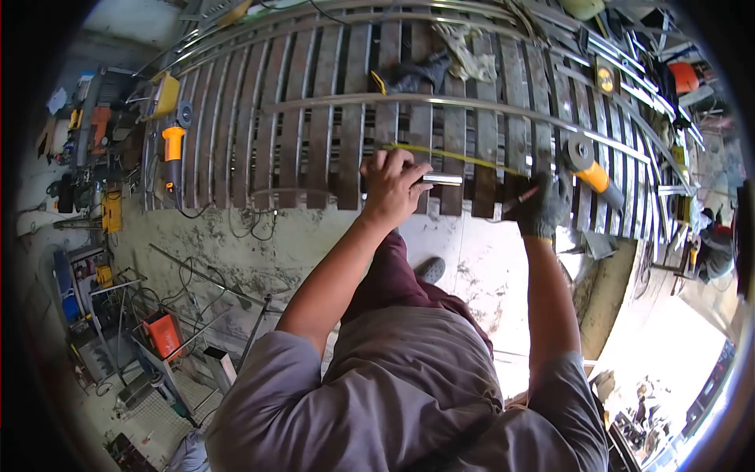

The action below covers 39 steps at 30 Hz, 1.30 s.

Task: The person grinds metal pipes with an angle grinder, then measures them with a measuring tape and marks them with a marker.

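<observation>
My left hand (389,187) is bare, its fingers curled around a short shiny metal tube (443,180) at the near edge of the slatted metal bench. A yellow tape measure blade (456,156) stretches from beside my left fingers across the slats to my right hand (544,208). That hand wears a dark glove and is closed at the blade's right end; the tape's case is hard to make out in shadow. A thin reddish, pen-like stick (525,193) juts from the gloved fingers.
The slatted bench (322,63) carries a long metal bar (346,101), a dark glove (417,75) and a pale rag (469,53). Yellow angle grinders lie left (173,145) and right (591,169). Cables hang below the bench's near edge; metal lengths crowd the right end.
</observation>
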### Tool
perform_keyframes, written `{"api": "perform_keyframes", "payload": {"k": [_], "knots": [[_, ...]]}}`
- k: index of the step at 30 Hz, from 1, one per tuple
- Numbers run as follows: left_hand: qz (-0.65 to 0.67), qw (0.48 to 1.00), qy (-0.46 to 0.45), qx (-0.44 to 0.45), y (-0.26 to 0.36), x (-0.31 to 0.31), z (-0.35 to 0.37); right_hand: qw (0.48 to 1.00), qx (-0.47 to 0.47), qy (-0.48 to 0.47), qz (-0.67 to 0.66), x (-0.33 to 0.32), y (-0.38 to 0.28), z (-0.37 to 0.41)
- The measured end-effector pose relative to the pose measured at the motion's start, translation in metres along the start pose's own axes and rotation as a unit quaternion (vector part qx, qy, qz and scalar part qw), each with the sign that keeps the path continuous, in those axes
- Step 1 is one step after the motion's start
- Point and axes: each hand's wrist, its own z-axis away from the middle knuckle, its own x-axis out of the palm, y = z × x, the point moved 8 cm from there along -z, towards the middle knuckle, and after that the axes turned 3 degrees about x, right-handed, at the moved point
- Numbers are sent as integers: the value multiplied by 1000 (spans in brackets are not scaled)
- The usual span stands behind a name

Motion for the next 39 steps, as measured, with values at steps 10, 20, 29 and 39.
{"api": "perform_keyframes", "payload": {"k": [10,20,29,39], "knots": [[-56,990,56,-119,-215,-26,-150,1000,16,5,-17,-1,-5,-1],[26,993,-58,-98,-265,17,-189,1000,14,3,-16,7,-2,-2],[57,989,-101,-92,-260,2,-183,1000,26,-6,-1,-5,-18,-17],[72,997,-9,-29,-216,-30,-250,992,116,-36,-40,-9,-12,-17]]}}
